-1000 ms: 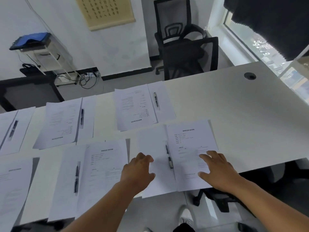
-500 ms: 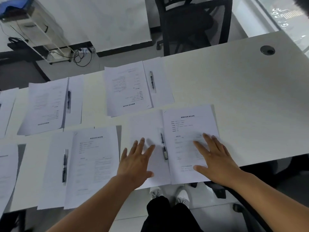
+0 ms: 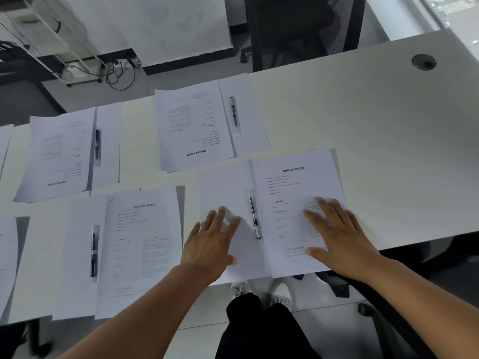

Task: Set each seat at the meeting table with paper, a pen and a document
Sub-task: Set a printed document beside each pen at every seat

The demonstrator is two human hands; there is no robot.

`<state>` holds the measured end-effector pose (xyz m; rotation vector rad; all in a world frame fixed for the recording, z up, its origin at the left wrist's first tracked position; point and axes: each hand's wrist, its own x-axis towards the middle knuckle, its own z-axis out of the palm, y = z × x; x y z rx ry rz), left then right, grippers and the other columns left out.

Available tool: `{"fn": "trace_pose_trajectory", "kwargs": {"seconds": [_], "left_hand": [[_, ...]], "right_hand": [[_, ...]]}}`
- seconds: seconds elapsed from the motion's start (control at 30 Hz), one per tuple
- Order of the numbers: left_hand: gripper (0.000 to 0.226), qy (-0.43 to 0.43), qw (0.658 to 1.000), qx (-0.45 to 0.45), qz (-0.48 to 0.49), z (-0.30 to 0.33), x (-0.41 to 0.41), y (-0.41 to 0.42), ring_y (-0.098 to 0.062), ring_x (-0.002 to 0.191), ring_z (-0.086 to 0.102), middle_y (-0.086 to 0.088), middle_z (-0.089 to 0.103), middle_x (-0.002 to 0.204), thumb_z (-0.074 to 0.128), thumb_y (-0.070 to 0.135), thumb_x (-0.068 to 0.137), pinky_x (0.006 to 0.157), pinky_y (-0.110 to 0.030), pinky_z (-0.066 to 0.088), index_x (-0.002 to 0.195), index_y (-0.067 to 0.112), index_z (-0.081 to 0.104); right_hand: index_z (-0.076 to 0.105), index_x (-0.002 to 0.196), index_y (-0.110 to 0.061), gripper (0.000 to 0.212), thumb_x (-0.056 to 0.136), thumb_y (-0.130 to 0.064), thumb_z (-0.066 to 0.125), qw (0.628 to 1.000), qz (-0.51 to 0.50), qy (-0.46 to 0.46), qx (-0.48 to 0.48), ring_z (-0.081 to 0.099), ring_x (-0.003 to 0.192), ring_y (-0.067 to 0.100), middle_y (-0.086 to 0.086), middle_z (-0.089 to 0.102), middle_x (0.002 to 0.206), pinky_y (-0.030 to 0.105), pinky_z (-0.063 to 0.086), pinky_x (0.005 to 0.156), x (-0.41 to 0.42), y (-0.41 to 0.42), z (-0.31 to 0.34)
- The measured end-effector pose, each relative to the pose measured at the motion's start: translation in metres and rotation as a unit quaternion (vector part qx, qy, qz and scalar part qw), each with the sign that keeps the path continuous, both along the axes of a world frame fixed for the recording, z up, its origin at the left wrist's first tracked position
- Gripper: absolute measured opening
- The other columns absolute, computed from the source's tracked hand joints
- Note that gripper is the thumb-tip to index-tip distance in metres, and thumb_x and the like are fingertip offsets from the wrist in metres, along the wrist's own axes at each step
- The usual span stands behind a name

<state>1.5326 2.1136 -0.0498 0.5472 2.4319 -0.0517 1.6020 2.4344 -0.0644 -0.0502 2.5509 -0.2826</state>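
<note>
Left hand [image 3: 210, 244], fingers now spread flat, presses the blank paper [image 3: 225, 203]; right hand [image 3: 339, 242], likewise flat, holds down the document [image 3: 298, 187]. The pen [image 3: 254, 218] lies between them. Both sheets have been squared, so this seat appears complete.

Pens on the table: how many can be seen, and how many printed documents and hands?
Pens: 4
Documents with readable print: 4; sheets cut off at the left edge not counted
Hands: 2, left hand, right hand
Total: 10
</note>
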Motion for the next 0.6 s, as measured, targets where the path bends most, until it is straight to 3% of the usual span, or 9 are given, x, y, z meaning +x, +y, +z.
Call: {"fn": "trace_pose_trajectory", "kwargs": {"seconds": [0.2,0.43,0.6], "left_hand": [[0.105,0.003,1.0,0.013,0.006,0.0,-0.003,0.005,-0.029,0.169,-0.009,-0.002,-0.017,0.182,0.075,0.047,0.1,0.135,-0.048,0.015,0.172,0.041,-0.001],[0.104,-0.01,0.999,0.021,0.031,0.008,-0.003,0.01,-0.023,0.169,-0.012,0.003,-0.02,0.182,0.075,0.044,0.101,0.126,-0.049,0.037,0.172,0.043,-0.001],[0.104,-0.01,0.999,0.02,0.035,0.01,-0.001,0.011,-0.022,0.169,-0.014,0.005,-0.02,0.181,0.075,0.043,0.101,0.123,-0.051,0.041,0.172,0.044,-0.001]], "right_hand": [[-0.006,0.171,-0.037,0.094,0.102,-0.065,0.051,1.0,-0.012,-0.001,-0.005,-0.032,0.16,0.025,-0.001,-0.031,0.175,0.048,-0.008,0.134,-0.004,0.006,-0.002],[-0.006,0.171,-0.037,0.095,0.101,-0.066,0.052,1.0,-0.01,0.003,0.002,-0.031,0.161,0.024,-0.002,-0.03,0.175,0.046,-0.008,0.133,-0.008,0.013,-0.002],[-0.008,0.17,-0.037,0.095,0.102,-0.065,0.051,1.0,-0.004,-0.002,0.004,-0.032,0.16,0.024,-0.003,-0.032,0.174,0.046,-0.009,0.132,-0.007,0.017,0.001]]}}
